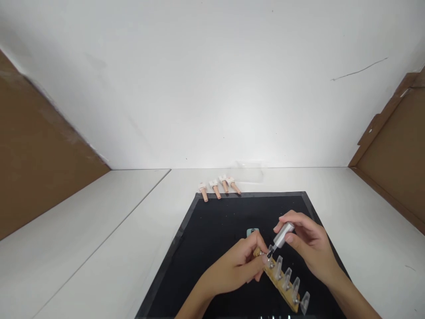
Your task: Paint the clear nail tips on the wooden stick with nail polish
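Observation:
Between the fingers of my right hand [307,243] is the silver cap of a nail polish brush [281,237], its dark bristles pointing down and left. The brush tip meets or hovers just over a clear nail tip near the upper end of a wooden stand [282,288]; contact is hard to tell. My left hand [241,263] pinches that same end of the stand, fingers closed. Several clear nail tips [287,277] stand along it on small metal holders. Behind my left hand, partly hidden, sits a light teal object [252,231], probably a bottle.
A black mat [215,230] with grey edges lies on the white table [133,239]. At its far edge lie several small bottles with peach caps [216,189]. A clear plastic piece [250,173] rests behind them. Brown boards [40,146] flank both sides.

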The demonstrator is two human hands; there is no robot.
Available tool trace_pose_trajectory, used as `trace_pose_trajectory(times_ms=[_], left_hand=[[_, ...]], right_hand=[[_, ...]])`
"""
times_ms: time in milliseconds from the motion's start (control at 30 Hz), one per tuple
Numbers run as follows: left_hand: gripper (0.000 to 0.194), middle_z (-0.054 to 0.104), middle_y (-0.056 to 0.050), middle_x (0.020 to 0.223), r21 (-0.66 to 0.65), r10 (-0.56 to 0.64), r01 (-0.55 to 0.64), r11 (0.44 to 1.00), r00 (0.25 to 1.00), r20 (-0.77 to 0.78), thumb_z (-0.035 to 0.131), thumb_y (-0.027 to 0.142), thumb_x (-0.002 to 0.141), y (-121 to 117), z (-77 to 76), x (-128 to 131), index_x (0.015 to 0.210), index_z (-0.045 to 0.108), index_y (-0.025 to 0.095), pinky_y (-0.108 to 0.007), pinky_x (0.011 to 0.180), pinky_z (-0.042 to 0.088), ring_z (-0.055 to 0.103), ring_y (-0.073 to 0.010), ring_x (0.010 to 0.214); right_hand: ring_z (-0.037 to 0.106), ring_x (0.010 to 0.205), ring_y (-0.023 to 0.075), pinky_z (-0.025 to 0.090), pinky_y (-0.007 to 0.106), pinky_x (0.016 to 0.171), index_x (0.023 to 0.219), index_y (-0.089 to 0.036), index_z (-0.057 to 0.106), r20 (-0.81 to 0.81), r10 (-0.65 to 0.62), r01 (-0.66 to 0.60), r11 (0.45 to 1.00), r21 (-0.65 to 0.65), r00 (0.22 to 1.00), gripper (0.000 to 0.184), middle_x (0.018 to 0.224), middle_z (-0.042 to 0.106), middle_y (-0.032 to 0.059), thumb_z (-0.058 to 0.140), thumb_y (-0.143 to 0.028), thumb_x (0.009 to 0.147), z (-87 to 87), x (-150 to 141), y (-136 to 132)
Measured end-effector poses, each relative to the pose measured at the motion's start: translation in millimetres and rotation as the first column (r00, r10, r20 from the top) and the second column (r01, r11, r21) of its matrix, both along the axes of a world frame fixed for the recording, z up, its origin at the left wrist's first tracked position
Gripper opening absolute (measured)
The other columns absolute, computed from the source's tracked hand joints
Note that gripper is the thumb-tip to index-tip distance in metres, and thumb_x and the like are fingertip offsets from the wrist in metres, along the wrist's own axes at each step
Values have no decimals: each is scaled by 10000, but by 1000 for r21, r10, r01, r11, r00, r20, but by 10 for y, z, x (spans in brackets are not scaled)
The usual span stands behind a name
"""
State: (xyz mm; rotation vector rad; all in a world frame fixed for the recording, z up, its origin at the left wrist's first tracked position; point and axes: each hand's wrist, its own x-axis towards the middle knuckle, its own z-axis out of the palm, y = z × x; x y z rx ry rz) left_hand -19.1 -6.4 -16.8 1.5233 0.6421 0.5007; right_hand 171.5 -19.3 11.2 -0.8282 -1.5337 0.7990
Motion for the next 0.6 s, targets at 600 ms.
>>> trace_pose_trajectory(times_ms=[600], left_hand=[[392, 458, 71, 589, 14, -3, 2, 1000, 1000, 2, 434, 584, 862, 9, 15, 17, 795, 365, 205, -198, 471, 291, 395, -68, 494]], right_hand=[[611, 682, 185, 515, 304, 590, 987, -281, 699, 84, 55, -57, 998, 20, 995, 157, 747, 666, 30, 635, -355, 863, -24, -17, -14]])
